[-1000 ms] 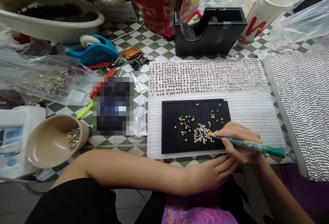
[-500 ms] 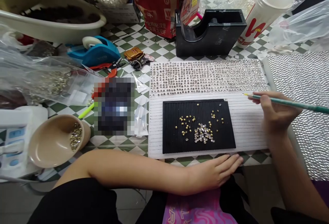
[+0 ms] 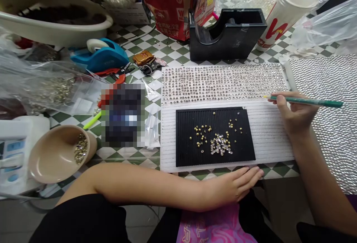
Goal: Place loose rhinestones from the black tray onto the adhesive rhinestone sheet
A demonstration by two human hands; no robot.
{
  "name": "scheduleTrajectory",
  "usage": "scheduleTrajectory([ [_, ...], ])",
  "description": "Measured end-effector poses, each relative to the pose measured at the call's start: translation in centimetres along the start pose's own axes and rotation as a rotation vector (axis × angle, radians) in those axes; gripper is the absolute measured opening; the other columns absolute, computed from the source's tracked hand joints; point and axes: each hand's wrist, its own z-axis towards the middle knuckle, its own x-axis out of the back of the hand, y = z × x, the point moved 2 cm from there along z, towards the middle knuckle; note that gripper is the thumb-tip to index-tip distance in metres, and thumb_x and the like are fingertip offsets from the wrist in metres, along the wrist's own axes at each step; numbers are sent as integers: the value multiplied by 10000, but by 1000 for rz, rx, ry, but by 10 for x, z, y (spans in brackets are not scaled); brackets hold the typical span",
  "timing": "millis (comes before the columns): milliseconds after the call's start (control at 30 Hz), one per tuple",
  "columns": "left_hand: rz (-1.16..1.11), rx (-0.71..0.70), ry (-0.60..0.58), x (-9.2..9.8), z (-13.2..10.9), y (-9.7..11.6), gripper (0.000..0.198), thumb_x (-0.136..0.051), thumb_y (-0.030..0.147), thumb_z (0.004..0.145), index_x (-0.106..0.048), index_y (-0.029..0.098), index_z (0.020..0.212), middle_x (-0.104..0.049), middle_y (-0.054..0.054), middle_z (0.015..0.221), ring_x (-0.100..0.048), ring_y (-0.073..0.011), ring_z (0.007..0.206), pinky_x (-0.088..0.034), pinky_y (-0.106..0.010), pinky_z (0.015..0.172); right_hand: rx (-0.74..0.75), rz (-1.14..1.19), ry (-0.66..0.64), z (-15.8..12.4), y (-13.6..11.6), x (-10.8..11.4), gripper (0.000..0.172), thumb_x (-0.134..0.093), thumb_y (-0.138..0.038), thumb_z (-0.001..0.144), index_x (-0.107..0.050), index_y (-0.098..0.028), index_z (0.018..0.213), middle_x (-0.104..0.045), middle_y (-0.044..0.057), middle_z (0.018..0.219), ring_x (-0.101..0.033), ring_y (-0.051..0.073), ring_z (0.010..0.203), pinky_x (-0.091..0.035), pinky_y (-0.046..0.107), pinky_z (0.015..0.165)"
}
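Note:
My right hand (image 3: 292, 114) pinches a green pencil (image 3: 315, 101) with a pale yellow tip. The tip is at the lowest row of rhinestones on a white ridged board (image 3: 273, 131), near the board's right side. Whether a stone sticks to the tip is too small to tell. Rows of rhinestones (image 3: 223, 83) cover the board's upper part. On its lower part lies a black grooved tray (image 3: 186, 135) with a heap of loose rhinestones (image 3: 221, 145), some gold side up. My left hand (image 3: 237, 185) rests at the table's front edge below the tray, fingers stretched out and holding nothing.
A beige bowl (image 3: 52, 157) with stones stands left, near a blurred dark rectangle (image 3: 122, 116). Behind are a blue tape dispenser (image 3: 103, 57), a black dispenser (image 3: 225, 42) and a white cup (image 3: 290, 12). A sheet of silvery stones (image 3: 331, 124) lies right.
My right hand has moved slightly up and to the left, and the pencil lies flatter, its tip closer to the stone rows. My left hand has stayed in place.

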Motion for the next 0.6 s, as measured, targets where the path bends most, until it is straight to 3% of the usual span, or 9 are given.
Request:
scheduleTrajectory([
  [133,-49,71,61,-1,0,1,547,-186,217,959,-373,98,1460,-345,-94,1593,-364,-159,1450,-325,-274,1213,22,-5,57,-2,-5,0,136,-617,-236,903,-739,-263,956,-738,89,869,-700,290,772,-581,525,737],
  [233,-16,37,29,2,0,-1,552,-191,195,950,-352,88,1468,-331,-120,1597,-360,-172,1454,-324,-299,1221,34,29,80,-14,-26,-3,148,-615,-196,885,-738,-254,943,-737,52,855,-700,244,746,-587,451,688],
  [300,26,-28,-46,4,1,-1,569,-186,171,936,-307,72,1483,-280,-160,1612,-326,-195,1472,-305,-345,1239,78,85,-17,-27,-47,-10,175,-615,-142,860,-731,-237,949,-732,19,827,-692,197,729,-573,372,661],
  [433,60,-93,-118,4,2,2,598,-124,137,919,-253,57,1497,-244,-178,1621,-286,-206,1487,-270,-384,1256,220,199,-347,-54,-86,-26,255,-589,-62,826,-710,-221,984,-720,4,790,-651,135,682,-535,283,624],
  [500,66,-58,-77,2,3,3,609,-96,126,916,-274,86,1497,-287,-152,1611,-308,-188,1478,-271,-382,1255,248,216,-409,-62,-96,-32,254,-574,-65,828,-703,-220,984,-712,1,767,-642,134,677,-531,280,622],
  [600,110,-56,-58,0,4,5,625,-82,107,904,-289,98,1494,-313,-157,1599,-331,-191,1467,-291,-408,1248,235,198,-399,-64,-99,-36,237,-564,-69,835,-699,-212,966,-713,8,758,-632,136,666,-524,282,617],
])
